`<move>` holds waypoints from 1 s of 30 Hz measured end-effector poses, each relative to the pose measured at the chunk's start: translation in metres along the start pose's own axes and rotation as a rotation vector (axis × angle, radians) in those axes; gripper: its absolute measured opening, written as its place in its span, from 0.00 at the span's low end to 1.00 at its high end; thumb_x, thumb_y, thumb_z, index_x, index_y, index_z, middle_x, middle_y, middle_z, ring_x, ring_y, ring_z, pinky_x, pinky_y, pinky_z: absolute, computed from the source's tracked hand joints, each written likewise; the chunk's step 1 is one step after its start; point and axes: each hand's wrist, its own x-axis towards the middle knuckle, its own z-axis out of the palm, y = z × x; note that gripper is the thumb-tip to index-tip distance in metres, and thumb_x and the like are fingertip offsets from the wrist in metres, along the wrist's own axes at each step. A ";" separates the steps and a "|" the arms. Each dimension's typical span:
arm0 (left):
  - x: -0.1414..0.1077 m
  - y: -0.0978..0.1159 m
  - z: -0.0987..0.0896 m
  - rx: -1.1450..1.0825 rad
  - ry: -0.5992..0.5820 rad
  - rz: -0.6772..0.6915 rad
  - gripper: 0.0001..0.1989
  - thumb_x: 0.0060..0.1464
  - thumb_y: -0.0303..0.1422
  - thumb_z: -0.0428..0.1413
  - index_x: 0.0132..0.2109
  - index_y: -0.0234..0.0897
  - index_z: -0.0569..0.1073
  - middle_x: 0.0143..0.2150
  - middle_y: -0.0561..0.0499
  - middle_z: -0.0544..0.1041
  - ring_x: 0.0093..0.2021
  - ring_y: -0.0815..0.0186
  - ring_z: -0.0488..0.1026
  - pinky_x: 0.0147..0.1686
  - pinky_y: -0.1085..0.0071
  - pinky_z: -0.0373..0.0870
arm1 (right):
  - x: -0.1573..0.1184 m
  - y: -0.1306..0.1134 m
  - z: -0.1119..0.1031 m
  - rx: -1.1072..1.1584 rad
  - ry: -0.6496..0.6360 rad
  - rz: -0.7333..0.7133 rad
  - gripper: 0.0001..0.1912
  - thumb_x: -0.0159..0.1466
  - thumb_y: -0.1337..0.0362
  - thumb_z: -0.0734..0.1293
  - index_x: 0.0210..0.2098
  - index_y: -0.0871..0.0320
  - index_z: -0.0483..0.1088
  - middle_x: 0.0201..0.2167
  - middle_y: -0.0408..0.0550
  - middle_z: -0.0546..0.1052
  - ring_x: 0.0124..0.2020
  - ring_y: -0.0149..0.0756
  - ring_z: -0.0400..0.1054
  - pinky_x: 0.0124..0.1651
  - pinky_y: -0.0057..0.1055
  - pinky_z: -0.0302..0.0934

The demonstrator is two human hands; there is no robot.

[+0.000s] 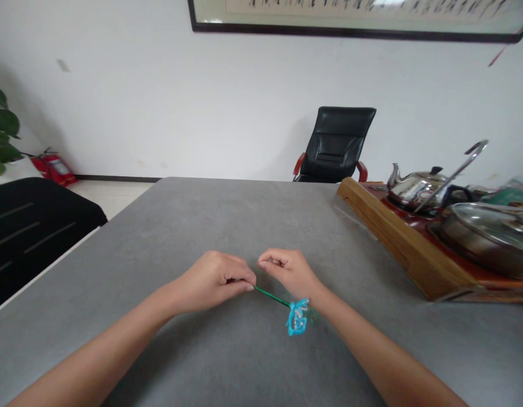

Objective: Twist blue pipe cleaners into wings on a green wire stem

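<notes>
Two forearms [87,353], left hand [212,281] pinching green stem [272,296] of one blue flower [297,317]; right hand [289,272] curled beside.

Probably an office: black leather office chair [335,144], wooden tea tray [397,237], framed calligraphy [354,8]

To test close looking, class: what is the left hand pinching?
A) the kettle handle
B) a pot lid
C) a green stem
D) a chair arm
C: the left hand has the green stem between its fingers, and the stem runs out to a blue tuft below the right hand.
</notes>
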 end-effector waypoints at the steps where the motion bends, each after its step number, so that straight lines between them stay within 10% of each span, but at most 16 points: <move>1: 0.000 0.000 0.000 0.019 -0.010 0.003 0.09 0.60 0.28 0.51 0.37 0.37 0.76 0.32 0.52 0.76 0.32 0.70 0.72 0.34 0.77 0.64 | 0.000 0.000 -0.001 -0.005 0.002 0.001 0.10 0.63 0.62 0.63 0.30 0.58 0.73 0.19 0.38 0.65 0.22 0.27 0.56 0.27 0.24 0.49; 19: 0.001 -0.004 0.006 0.342 -0.016 -0.056 0.09 0.59 0.28 0.50 0.35 0.39 0.74 0.30 0.55 0.76 0.30 0.70 0.73 0.29 0.76 0.59 | -0.012 -0.030 -0.011 -0.331 0.074 -0.158 0.09 0.65 0.67 0.61 0.34 0.55 0.72 0.32 0.41 0.77 0.35 0.30 0.70 0.37 0.24 0.55; 30: -0.001 -0.010 0.002 0.337 0.219 -0.253 0.08 0.59 0.31 0.51 0.39 0.41 0.76 0.36 0.54 0.79 0.36 0.66 0.75 0.33 0.75 0.63 | -0.028 -0.058 -0.005 -0.509 0.074 -0.238 0.12 0.66 0.67 0.57 0.31 0.59 0.70 0.27 0.43 0.76 0.30 0.31 0.70 0.35 0.27 0.55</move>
